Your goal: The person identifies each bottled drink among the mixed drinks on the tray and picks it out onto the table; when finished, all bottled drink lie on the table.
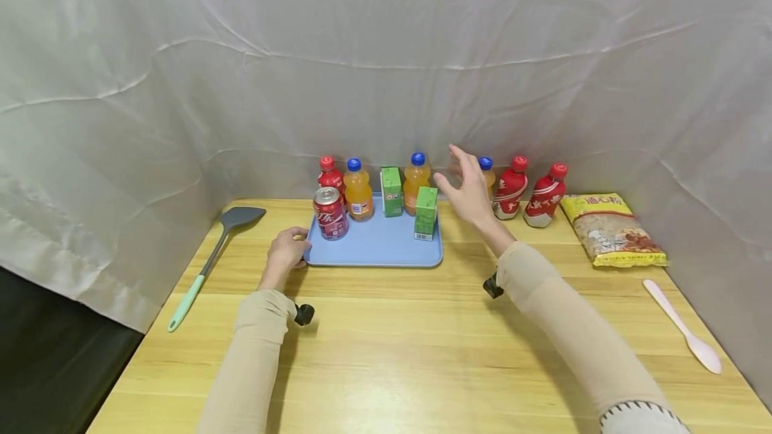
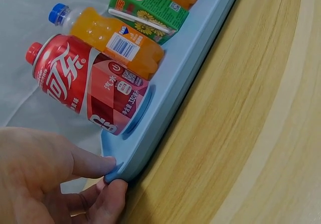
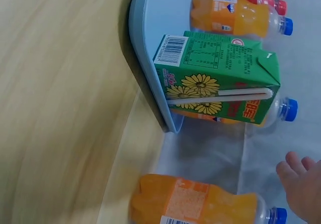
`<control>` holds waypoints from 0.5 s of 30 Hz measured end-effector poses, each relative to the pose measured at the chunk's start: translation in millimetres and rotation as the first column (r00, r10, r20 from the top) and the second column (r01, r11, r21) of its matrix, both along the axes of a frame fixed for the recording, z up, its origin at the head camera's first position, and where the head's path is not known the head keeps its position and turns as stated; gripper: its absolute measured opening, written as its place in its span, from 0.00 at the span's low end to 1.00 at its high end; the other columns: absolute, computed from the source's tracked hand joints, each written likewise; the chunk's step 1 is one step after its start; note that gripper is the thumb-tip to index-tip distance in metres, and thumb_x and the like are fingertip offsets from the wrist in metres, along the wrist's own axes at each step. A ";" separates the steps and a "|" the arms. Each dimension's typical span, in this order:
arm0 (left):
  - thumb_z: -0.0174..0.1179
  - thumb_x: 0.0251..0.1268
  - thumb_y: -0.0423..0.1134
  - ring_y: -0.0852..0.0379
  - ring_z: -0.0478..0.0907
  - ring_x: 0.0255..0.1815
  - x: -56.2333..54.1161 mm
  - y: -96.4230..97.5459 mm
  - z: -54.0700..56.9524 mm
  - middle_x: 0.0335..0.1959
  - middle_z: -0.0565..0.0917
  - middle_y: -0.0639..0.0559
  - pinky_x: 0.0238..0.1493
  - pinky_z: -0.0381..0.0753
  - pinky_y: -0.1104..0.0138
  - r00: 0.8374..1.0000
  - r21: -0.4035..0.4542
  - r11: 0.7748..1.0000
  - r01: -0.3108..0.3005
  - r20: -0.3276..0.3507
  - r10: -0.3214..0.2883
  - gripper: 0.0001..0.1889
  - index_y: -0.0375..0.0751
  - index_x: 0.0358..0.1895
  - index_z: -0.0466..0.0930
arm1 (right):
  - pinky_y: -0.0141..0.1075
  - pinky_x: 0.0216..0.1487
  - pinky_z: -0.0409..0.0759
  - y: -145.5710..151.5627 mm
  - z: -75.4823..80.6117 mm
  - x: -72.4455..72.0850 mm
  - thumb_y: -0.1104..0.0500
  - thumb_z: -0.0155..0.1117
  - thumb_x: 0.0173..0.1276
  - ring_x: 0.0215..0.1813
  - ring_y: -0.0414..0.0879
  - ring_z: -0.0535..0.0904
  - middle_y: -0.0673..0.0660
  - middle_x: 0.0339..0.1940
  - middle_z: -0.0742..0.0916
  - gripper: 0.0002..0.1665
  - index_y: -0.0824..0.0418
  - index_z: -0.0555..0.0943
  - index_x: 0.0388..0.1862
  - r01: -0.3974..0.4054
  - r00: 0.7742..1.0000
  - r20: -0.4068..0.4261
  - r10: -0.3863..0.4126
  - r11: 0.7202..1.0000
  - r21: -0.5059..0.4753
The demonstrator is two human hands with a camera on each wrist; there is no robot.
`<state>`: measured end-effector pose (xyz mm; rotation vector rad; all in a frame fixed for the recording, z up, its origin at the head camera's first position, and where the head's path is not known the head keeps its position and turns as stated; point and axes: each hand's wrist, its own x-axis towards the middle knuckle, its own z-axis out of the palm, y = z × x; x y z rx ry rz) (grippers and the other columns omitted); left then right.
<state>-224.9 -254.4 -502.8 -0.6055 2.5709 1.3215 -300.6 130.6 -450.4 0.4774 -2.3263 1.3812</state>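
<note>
My left hand [image 1: 286, 248] pinches the front left corner of a blue tray [image 1: 374, 246], thumb on the rim and fingers beneath in the left wrist view. On the tray stand a red soda can [image 2: 90, 83], a red-capped bottle [image 1: 326, 167] behind it, two orange soda bottles [image 1: 358, 194] [image 1: 416, 183] and two green drink cartons [image 1: 392, 193] [image 3: 215, 78]. My right hand [image 1: 470, 189] hovers beyond the tray's right side, fingers spread and holding nothing. Partly hidden behind it is another orange soda bottle [image 3: 195, 201], standing on the table.
Two red bottles [image 1: 510, 189] [image 1: 545, 198] stand at the back right, beside a yellow bag of pasta [image 1: 612, 230]. A pale pink spoon [image 1: 684, 330] lies near the right edge. To the left is a spatula [image 1: 208, 263] with a mint handle. Grey cloth [image 1: 386, 86] hangs behind the table.
</note>
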 end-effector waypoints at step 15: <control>0.54 0.81 0.37 0.51 0.81 0.47 -5.3 -1.5 -4.6 0.68 0.78 0.33 0.32 0.87 0.73 1.000 -0.012 1.000 -0.012 0.008 0.013 0.22 0.45 0.74 0.75 | 0.59 0.77 0.75 -16.5 -6.5 -22.3 0.39 0.63 0.77 0.76 0.60 0.72 0.63 0.78 0.71 0.44 0.48 0.60 0.85 0.000 0.964 0.263 -0.045 0.986 0.168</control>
